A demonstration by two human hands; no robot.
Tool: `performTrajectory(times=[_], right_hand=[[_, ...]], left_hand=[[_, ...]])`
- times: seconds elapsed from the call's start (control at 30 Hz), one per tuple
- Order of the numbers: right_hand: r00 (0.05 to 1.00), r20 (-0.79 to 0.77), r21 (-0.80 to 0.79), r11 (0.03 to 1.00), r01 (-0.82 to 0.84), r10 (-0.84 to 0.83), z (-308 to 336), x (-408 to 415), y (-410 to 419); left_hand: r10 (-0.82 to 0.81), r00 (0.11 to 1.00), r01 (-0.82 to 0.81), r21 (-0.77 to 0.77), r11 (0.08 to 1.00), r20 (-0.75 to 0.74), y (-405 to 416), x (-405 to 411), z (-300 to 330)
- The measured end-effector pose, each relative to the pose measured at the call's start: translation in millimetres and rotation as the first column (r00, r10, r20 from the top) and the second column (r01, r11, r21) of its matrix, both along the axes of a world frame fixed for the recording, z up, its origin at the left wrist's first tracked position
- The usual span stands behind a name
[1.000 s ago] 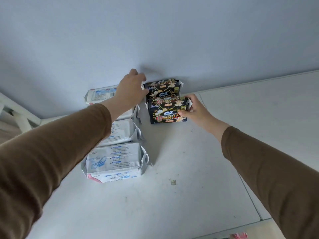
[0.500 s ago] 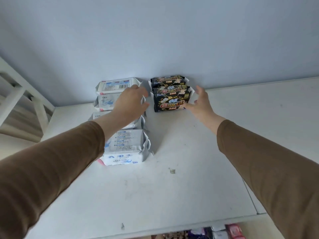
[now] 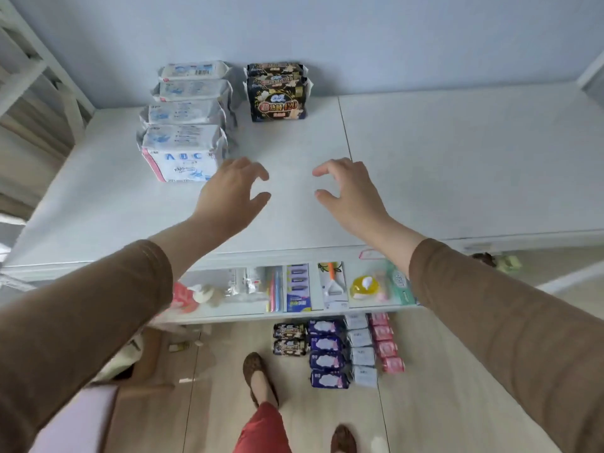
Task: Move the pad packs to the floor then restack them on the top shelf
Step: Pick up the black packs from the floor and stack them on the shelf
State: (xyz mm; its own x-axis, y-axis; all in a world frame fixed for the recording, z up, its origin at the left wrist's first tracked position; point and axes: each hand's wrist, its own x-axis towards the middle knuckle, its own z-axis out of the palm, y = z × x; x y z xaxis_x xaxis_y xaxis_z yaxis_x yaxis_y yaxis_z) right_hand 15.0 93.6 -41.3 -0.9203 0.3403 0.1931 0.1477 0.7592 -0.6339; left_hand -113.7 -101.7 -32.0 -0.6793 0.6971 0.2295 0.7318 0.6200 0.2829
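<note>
On the white top shelf (image 3: 457, 165) a row of several white pad packs (image 3: 184, 152) runs back to the wall at the left. Beside it stand black pad packs (image 3: 278, 101), close against the wall. My left hand (image 3: 233, 191) and my right hand (image 3: 348, 191) hover over the shelf's front half, both empty with fingers spread and curled. On the floor below lie black packs (image 3: 290, 340), a column of purple packs (image 3: 327, 353), pale grey packs (image 3: 361, 351) and pink packs (image 3: 385, 343).
A lower shelf (image 3: 228, 310) carries small goods: a blue card of items (image 3: 297, 287), an orange-handled tool pack (image 3: 332, 284), a yellow item (image 3: 364, 286). A cardboard box (image 3: 143, 361) stands on the floor at left. My feet (image 3: 258, 377) stand on the wood floor.
Both hands have let go of the black packs and drawn back toward the shelf's front edge. The view has tilted down, so the lower shelf and the floor packs show.
</note>
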Motion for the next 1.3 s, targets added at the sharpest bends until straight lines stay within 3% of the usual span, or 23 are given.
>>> performTrajectory(times=[0.27,0.47,0.63,0.8,0.93,1.1,1.3], right_hand=[[0.993,-0.115,0.08,0.996,-0.026,0.035,-73.3,114.3,-67.0],[0.986,0.166,-0.094,0.995,0.028,-0.012,-203.2,172.5,-123.4],[0.886,0.463,-0.227,0.966,0.12,-0.001,-337.0,194.4,-160.5],[0.793,0.606,-0.287,0.911,0.297,-0.067,-467.6,200.3,-177.5],[0.759,0.647,-0.22,0.937,0.272,-0.068,-570.4,197.7,-176.2],[0.769,0.638,-0.102,0.985,0.136,-0.04,-673.5,164.8,-162.9],[0.808,0.576,0.237,0.971,-0.015,-0.128,-749.9,116.6,-151.9]], left_hand=[[-0.134,0.989,0.133,0.024,0.991,0.055,-81.0,125.1,-82.5],[-0.086,0.935,0.129,-0.103,0.986,0.344,-157.0,171.0,-221.5],[0.054,0.842,0.102,-0.257,0.961,0.537,-211.9,191.1,-350.9],[0.228,0.753,-0.005,-0.342,0.94,0.617,-228.4,191.9,-475.5],[0.33,0.691,-0.09,-0.376,0.922,0.644,-215.8,178.0,-570.1],[0.323,0.714,-0.115,-0.35,0.93,0.622,-186.7,150.9,-672.9],[0.33,0.743,-0.188,-0.291,0.938,0.583,-142.4,107.3,-755.5]])
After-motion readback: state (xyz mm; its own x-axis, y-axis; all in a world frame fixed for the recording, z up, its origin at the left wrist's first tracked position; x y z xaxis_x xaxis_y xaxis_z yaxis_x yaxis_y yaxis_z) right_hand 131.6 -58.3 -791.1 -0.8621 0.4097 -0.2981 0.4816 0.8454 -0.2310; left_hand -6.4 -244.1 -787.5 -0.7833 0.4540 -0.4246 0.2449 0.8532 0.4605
